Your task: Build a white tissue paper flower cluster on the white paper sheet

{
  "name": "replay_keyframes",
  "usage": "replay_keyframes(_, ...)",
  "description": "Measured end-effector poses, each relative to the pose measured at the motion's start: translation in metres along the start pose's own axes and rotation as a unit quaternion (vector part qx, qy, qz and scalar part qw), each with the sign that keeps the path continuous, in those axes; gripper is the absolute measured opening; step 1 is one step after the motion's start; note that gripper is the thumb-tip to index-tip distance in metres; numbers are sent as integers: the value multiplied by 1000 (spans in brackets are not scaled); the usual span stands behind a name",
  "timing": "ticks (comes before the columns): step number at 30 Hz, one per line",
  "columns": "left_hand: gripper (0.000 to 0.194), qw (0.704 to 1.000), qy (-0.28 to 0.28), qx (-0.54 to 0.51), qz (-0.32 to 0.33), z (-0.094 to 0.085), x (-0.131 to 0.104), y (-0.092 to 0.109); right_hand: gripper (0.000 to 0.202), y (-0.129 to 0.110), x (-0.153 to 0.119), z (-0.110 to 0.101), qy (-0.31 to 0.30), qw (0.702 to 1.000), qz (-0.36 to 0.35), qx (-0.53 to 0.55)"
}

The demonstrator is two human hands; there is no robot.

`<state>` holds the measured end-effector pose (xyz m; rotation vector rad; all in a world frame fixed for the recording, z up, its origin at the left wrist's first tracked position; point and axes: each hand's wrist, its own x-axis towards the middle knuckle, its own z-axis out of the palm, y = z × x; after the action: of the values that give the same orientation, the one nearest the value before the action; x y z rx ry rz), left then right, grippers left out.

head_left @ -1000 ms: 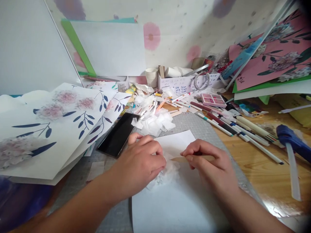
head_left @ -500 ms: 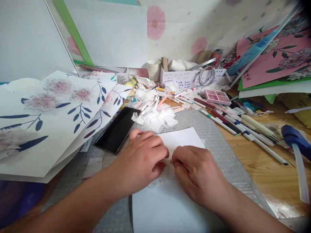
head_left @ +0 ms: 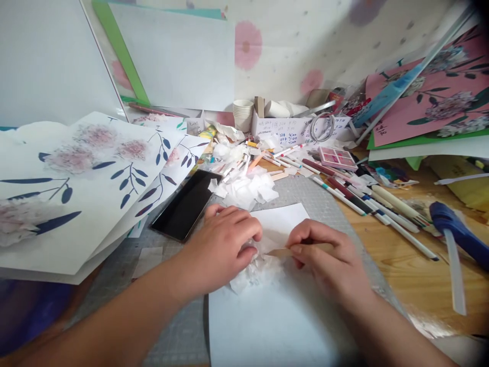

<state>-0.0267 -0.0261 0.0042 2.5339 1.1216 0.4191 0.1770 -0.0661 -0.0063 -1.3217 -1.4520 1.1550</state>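
A white sheet of paper (head_left: pixel 263 326) lies in front of me, with a crumpled, ruffled clump of white tissue paper (head_left: pixel 254 275) on its middle. My left hand (head_left: pixel 225 244) rests over the clump's left side, fingers curled and thumb against the tissue; the fingertips are partly hidden. In my right hand (head_left: pixel 328 260) is a flat wooden craft stick (head_left: pixel 280 252), pinched between thumb and fingers. Its narrow tip points left and touches the top of the tissue, close to my left thumb.
Torn tissue scraps (head_left: pixel 248 186) lie beyond the sheet on a grey cutting mat (head_left: pixel 171 306). A black phone (head_left: pixel 187 204) and flower-painted sheets (head_left: pixel 103 168) are on the left. Markers (head_left: pixel 382 204) and a blue glue gun (head_left: pixel 456 229) lie right. Paper cups (head_left: pixel 243 114) stand behind.
My right hand has turned and shifted slightly right, bringing the wooden stick into sight. More of the tissue clump shows between my hands. My left hand stays nearly in place.
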Motion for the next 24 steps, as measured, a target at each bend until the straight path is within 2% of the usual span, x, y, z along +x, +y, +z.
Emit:
replay_keyframes(4, 11, 1000, 11, -18, -14, 1, 1, -6, 10, -6, 4, 6, -8, 996, -19, -84)
replay_keyframes(8, 12, 994, 79, 6, -81, -1, 4, -18, 9, -4, 6, 6, -6, 999, 25, -39)
replay_keyframes(11, 16, 981, 116, 76, -134, -5, 12, -24, 7, 0, 8, 6, -20, 998, 53, 9)
replay_keyframes(16, 25, 976, 82, 171, -103, -8, 39, -18, 7, 3, 10, 8, -8, 997, 55, 49)
replay_keyframes(20, 26, 964, 100, 218, -118, -1, 54, -11, 6, 4, 11, 9, -8, 998, 54, 43)
replay_keyframes(22, 20, 956, 115, 235, -130, 1, 56, -11, 7, 4, 11, 10, -8, 998, 50, 33)
replay_keyframes(24, 7, 951, 131, 245, -140, 1, 55, -13, 7, 4, 11, 10, -8, 999, 44, 26)
